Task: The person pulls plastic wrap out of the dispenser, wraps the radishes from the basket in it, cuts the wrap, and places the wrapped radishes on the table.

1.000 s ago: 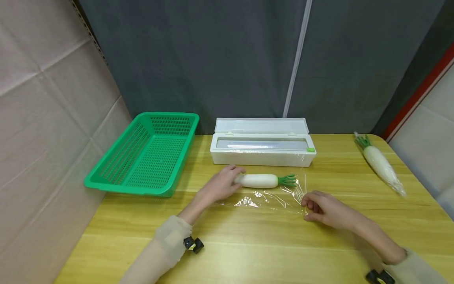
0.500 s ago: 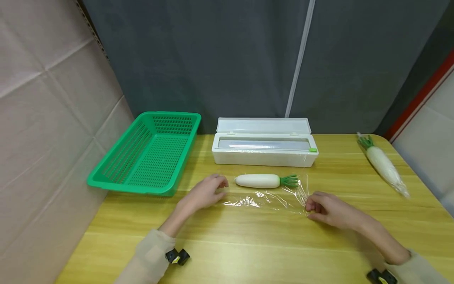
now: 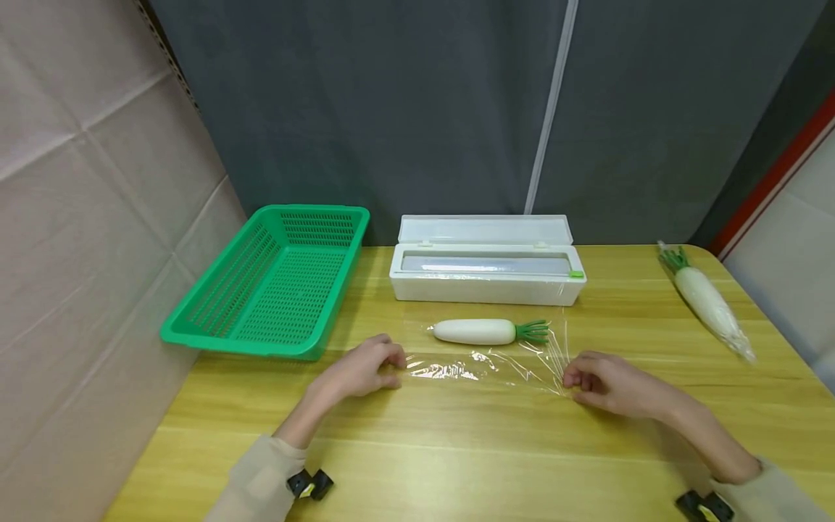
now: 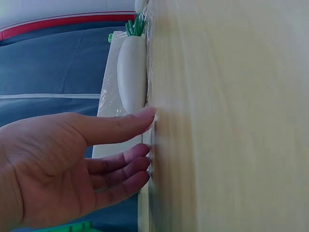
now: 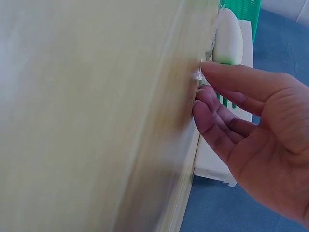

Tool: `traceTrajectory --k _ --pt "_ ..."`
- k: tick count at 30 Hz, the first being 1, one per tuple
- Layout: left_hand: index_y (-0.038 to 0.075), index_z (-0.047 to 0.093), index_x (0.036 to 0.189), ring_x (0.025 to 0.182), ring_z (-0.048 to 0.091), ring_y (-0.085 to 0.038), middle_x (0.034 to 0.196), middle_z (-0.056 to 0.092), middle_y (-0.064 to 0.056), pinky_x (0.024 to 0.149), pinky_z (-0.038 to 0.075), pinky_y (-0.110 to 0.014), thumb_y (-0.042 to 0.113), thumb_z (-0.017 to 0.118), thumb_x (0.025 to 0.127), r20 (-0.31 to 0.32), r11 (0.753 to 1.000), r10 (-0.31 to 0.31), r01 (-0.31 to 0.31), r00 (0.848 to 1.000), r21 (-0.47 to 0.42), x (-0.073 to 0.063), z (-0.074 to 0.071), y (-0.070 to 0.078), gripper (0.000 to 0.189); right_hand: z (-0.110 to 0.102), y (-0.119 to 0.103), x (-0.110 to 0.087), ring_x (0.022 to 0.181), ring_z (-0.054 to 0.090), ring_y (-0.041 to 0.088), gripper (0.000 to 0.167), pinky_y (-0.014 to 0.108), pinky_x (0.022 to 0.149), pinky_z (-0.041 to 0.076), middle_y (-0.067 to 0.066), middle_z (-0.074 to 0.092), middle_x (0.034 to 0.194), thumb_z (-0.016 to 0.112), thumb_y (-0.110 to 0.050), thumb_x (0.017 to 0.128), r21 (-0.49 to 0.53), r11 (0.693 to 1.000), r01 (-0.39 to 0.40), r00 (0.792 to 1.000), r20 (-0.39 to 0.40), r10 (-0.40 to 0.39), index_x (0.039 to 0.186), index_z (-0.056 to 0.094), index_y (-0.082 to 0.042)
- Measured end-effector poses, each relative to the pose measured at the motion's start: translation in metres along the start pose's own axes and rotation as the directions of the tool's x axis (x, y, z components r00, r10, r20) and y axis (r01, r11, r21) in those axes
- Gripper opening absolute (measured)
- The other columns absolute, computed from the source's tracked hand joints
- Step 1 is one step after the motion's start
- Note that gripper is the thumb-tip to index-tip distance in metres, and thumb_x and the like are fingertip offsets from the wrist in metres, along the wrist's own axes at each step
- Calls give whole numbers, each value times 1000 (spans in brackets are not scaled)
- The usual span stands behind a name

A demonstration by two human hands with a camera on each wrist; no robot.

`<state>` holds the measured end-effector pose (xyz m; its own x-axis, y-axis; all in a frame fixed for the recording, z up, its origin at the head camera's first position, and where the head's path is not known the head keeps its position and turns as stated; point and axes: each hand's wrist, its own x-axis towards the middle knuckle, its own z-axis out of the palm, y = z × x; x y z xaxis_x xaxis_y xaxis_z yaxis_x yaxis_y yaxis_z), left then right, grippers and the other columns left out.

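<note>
by the fingers of the right hand [image 3: 603,384], a corner of the clear film [image 3: 450,371] seems clamped; those of the left hand [image 3: 362,370] are held apart from the thumb, beside the other corner. both corners are best gripped and drawn level, so creases are smoothed. at twelve o'clock between the hands, a plump white radish [image 3: 475,331] seems laid on the film, its green leaves [image 3: 531,331] pointed to three o'clock.

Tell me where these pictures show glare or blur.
Head view: white glints on the plastic film, a pale sheen on the table; left wrist view: the table looks soft and blurred; right wrist view: the table is blurred too, with a darker patch low down.
</note>
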<state>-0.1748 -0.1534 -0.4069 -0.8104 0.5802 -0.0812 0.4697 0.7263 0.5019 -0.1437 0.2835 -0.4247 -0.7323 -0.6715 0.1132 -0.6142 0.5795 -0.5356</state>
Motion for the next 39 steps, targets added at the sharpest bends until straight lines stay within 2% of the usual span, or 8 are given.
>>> traceTrajectory --k 4,8,14,19,25,34,39 --pt "12 70 95 86 57 -16 94 59 1 80 53 -34 10 78 88 -19 1000 23 -22 1000 12 -1 0 -3 11 -1 -1 0 77 52 1 18 23 63 49 -5 59 89 77 -1 86 1 1000 3 1000 1 -4 95 68 -15" --pt "13 71 88 81 53 -13 89 57 2 73 51 -30 5 74 91 -36 999 50 -50 998 21 0 1 -6 9 -2 -3 2 79 51 1 13 24 65 49 1 61 89 75 -5 91 2 1000 -29 999 15 29 94 68 -16" --pt "12 69 84 79 50 -11 86 55 4 70 49 -27 3 71 93 -54 998 58 -57 997 20 0 2 -7 13 -3 -5 4 82 52 1 14 26 69 51 -10 59 92 73 -4 92 -15 998 -63 998 24 63 92 69 -18" --pt "10 67 86 80 55 -10 86 59 5 74 53 -27 2 69 94 -65 998 55 -53 996 23 0 0 -7 12 -7 -5 6 81 52 -1 14 25 68 51 -13 60 91 69 -2 93 -10 997 -81 996 30 81 92 67 -16" --pt "7 67 91 81 60 -11 87 65 2 75 55 -26 2 67 96 -88 994 105 -105 991 6 -1 -6 -5 8 -15 -6 6 82 53 0 10 25 69 51 -11 62 91 66 -2 95 19 993 -115 993 28 114 95 67 -12" --pt "3 64 92 78 59 -18 87 65 -6 70 54 -25 0 64 97 -133 989 110 -122 985 -87 1 -13 -6 6 -30 -9 9 80 53 0 13 25 68 50 -8 63 90 64 2 95 12 992 -123 992 5 123 95 67 -11" --pt "4 61 93 75 54 -14 85 62 -6 67 52 -25 -2 63 98 -186 984 136 -155 973 -89 3 -17 -6 8 -37 -11 10 77 52 2 13 25 66 49 -6 63 88 64 2 96 30 987 -156 988 -2 156 96 67 -11"
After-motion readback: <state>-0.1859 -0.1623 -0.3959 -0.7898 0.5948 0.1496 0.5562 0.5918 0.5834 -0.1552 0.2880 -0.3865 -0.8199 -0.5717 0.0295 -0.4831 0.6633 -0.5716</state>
